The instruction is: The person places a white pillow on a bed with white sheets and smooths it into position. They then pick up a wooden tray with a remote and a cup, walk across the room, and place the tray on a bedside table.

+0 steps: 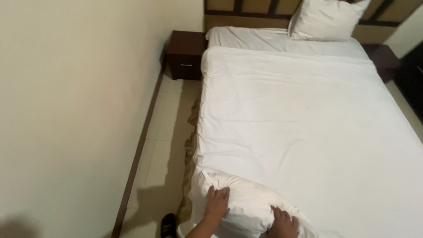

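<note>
A white pillow (249,203) lies on the near left corner of a bed covered by a white duvet (304,123). My left hand (217,203) grips the pillow's left end, fingers pressed into the fabric. At the pillow's right end, my right hand (283,224) clutches the bunched cloth near the bottom edge of the view. A second white pillow (326,18) leans against the wooden headboard (246,13) at the far end.
A dark wooden nightstand (186,53) stands left of the bed's head. A narrow strip of tiled floor (161,145) runs between the bed and the cream wall (75,110). My dark shoe (167,224) shows on the floor. Another nightstand (384,57) sits far right.
</note>
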